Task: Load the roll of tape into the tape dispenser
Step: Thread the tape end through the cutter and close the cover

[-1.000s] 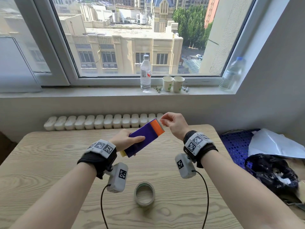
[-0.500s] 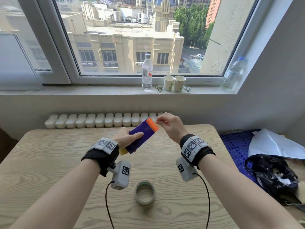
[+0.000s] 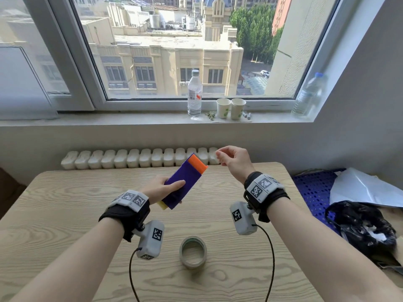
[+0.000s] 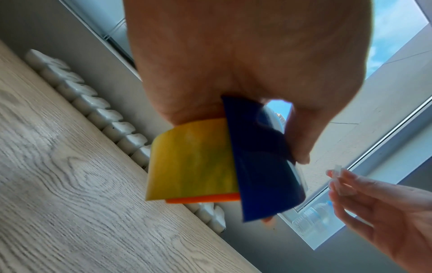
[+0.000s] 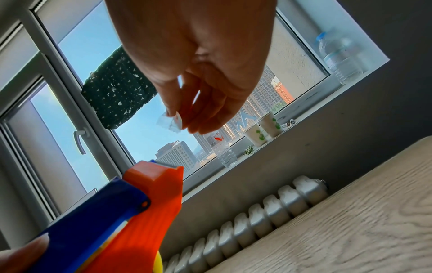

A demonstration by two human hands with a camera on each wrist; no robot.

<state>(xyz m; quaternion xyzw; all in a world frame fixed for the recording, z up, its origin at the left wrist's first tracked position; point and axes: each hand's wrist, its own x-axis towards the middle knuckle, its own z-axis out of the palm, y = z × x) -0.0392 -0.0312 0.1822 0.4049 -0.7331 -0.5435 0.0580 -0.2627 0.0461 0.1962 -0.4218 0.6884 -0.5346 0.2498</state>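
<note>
My left hand grips a purple tape dispenser with an orange cutter end and a yellowish roll inside it, held tilted above the table. My right hand is raised just right of the cutter end and apart from it, pinching a small clear scrap of tape between thumb and fingertips; the scrap also shows in the left wrist view. A second roll of tape lies flat on the wooden table, near me and between my forearms.
A white radiator runs along the table's far edge. On the windowsill stand a water bottle, two paper cups and another bottle. A blue crate, white sheet and black bag lie right of the table.
My right hand has pulled away from the dispenser's orange end to the right and up, with a small scrap of tape pinched in it. The left hand keeps holding the dispenser.
</note>
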